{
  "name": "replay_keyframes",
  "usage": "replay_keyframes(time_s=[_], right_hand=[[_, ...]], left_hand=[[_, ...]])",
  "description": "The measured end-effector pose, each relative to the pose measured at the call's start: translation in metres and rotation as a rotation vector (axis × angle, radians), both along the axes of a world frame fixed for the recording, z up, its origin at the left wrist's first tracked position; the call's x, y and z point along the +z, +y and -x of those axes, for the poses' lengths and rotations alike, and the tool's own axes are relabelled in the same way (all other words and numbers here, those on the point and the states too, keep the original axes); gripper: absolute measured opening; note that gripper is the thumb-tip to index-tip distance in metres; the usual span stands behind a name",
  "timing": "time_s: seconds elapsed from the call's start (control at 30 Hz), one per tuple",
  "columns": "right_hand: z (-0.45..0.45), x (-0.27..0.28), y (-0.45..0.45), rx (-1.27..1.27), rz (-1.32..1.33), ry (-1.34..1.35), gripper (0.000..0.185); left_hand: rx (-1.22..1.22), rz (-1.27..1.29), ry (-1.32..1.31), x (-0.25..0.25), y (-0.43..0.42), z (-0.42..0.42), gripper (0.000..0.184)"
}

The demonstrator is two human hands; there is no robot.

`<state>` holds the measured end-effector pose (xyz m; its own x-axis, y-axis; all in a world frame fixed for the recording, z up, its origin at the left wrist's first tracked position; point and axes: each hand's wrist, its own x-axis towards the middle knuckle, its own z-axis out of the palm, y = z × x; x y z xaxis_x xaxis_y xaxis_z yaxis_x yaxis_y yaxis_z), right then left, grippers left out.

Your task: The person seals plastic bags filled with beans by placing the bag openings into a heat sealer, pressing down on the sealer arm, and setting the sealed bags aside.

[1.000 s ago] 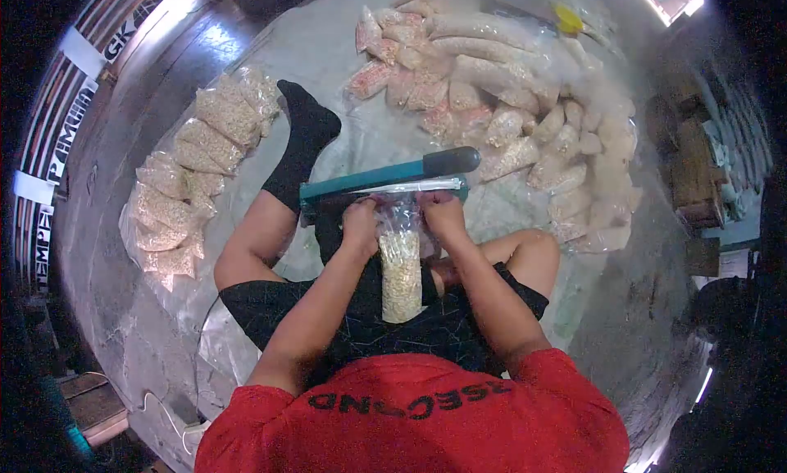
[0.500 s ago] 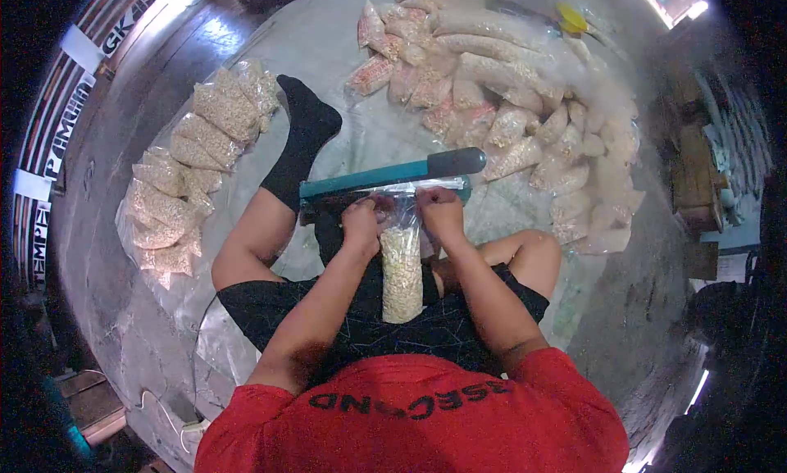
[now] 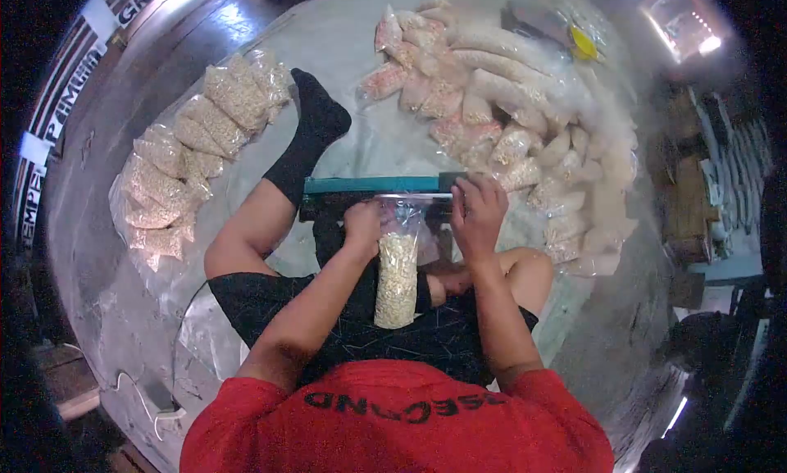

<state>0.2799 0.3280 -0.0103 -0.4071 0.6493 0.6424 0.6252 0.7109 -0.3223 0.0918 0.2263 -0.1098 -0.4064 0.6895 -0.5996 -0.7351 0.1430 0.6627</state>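
Note:
A clear plastic bag (image 3: pixel 397 280), part filled with pale, puffed-looking pieces, stands upright in front of my lap. Its open top lies in the teal heat sealer (image 3: pixel 373 184), under the lowered arm. My left hand (image 3: pixel 362 225) is closed on the upper left side of the bag, just below the sealer. At the sealer's right end, my right hand (image 3: pixel 479 212) is closed over the dark handle, with the fingers on top. The handle is mostly hidden by this hand.
Filled bags (image 3: pixel 176 157) lie in a curved row at the left. A large heap of filled bags (image 3: pixel 525 104) spreads at the back right, with a yellow item (image 3: pixel 583 43) beyond. My black-socked foot (image 3: pixel 324 108) is left of the sealer. A cable (image 3: pixel 135 395) lies at lower left.
My right hand has let go of the bag's top and moved right onto the sealer's handle. The sealer's arm has come down over the bag's mouth. My left hand stays on the bag.

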Motion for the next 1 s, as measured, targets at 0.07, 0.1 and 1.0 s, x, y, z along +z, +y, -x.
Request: replay_keyframes(time_s=[0.07,0.1,1.0], right_hand=[[-0.002,-0.022,0.002,0.009,0.094,0.0,0.02],[-0.005,-0.031,0.002,0.001,0.181,0.007,0.019],[0.008,-0.085,0.002,-0.123,0.079,-0.062,0.019]], left_hand=[[-0.203,0.016,0.604,-0.016,-0.009,0.006,0.016],[-0.344,0.015,0.901,-0.024,-0.009,0.005,0.016],[-0.137,0.088,-0.177,0.02,-0.059,-0.006,0.035]])
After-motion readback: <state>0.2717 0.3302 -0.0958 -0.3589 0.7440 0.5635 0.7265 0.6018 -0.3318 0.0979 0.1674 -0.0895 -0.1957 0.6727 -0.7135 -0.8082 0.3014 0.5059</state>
